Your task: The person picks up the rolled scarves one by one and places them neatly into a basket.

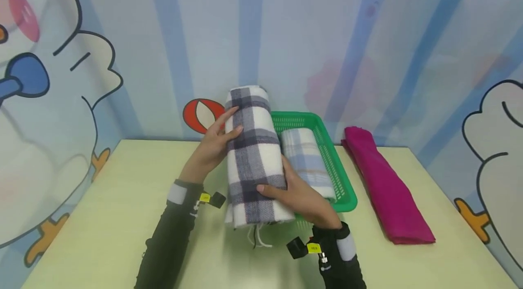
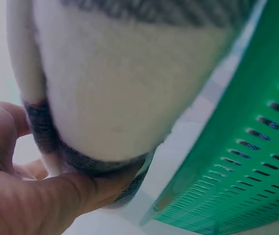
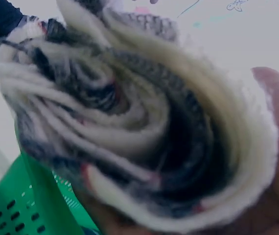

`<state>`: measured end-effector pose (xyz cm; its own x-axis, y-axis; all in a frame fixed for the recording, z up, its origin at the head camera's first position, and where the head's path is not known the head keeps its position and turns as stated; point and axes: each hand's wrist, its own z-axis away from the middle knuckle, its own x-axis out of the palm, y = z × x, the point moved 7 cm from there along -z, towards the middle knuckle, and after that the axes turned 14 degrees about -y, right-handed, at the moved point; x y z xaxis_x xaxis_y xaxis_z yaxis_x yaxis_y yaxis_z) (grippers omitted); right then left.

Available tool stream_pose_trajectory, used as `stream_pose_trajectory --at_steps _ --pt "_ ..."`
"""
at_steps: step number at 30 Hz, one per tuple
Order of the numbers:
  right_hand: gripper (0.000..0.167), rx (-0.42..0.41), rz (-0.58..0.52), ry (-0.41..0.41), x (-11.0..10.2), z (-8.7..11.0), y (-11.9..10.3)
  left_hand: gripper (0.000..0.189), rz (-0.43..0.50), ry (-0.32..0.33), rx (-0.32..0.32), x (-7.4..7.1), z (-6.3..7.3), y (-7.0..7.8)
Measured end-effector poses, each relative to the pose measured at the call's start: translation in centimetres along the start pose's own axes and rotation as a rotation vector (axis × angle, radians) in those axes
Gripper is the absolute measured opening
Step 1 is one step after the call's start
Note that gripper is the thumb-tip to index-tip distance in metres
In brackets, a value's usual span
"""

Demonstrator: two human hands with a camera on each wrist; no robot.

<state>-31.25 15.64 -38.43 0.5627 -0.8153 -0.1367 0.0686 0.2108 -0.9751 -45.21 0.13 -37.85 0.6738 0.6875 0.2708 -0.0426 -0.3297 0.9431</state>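
- A person's two hands held a rolled gray-and-white checked blanket (image 1: 255, 161) at the left side of a green basket (image 1: 346, 203), its bulk hiding the basket's left side from the head camera.
- The roll's long axis ran away from the person, roughly along the basket's left side, with one end toward the backdrop (image 1: 286, 52) behind the basket and the other near the basket's front. How high it hung against the basket's rim could not be judged.
- The right hand (image 1: 304, 193) was the nearer to the basket: it gripped the roll's near end on the basket side, thumb across the top, other fingers largely hidden.
- The left hand (image 1: 210, 148) gripped the roll farther up, on the side away from the basket, its fingers spread only as wide as the thick bundle required.
- Between roll and basket interior, the basket's left wall appeared to be the main obstacle, with the right hand also on that side.
- Inside the basket, right of the roll, lay a folded pale-blue plaid cloth (image 1: 306, 159), which seemed to leave room chiefly toward the basket's left.
- A magenta cloth (image 1: 386, 186), folded long, lay on the table (image 1: 122, 180) to the basket's right, apart from it and from both hands.
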Motion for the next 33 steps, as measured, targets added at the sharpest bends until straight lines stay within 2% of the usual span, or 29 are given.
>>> stream_pose_trajectory --at_steps 6,17,22,28,33 --pt "0.094 -0.003 -0.014 -0.003 -0.2 0.0 0.2 0.065 -0.036 -0.007 -0.048 -0.1 -0.5 -0.5" --pt "0.092 -0.005 0.005 0.070 -1.2 0.1 0.3 0.070 -0.078 0.030 -0.150 -0.5 -2.4 -1.7" --pt "0.091 -0.006 0.030 0.085 -0.9 -0.4 0.3 0.068 -0.085 0.061 -0.179 -1.2 -2.2 -2.1" --pt "0.090 -0.009 0.056 0.107 -0.9 -0.9 0.3 0.069 -0.100 0.042 -0.182 -1.5 -2.4 -1.9" --pt "0.090 -0.023 0.073 0.116 -0.8 -1.3 0.0 0.070 -0.157 0.032 -0.205 -1.4 -2.8 -1.2"
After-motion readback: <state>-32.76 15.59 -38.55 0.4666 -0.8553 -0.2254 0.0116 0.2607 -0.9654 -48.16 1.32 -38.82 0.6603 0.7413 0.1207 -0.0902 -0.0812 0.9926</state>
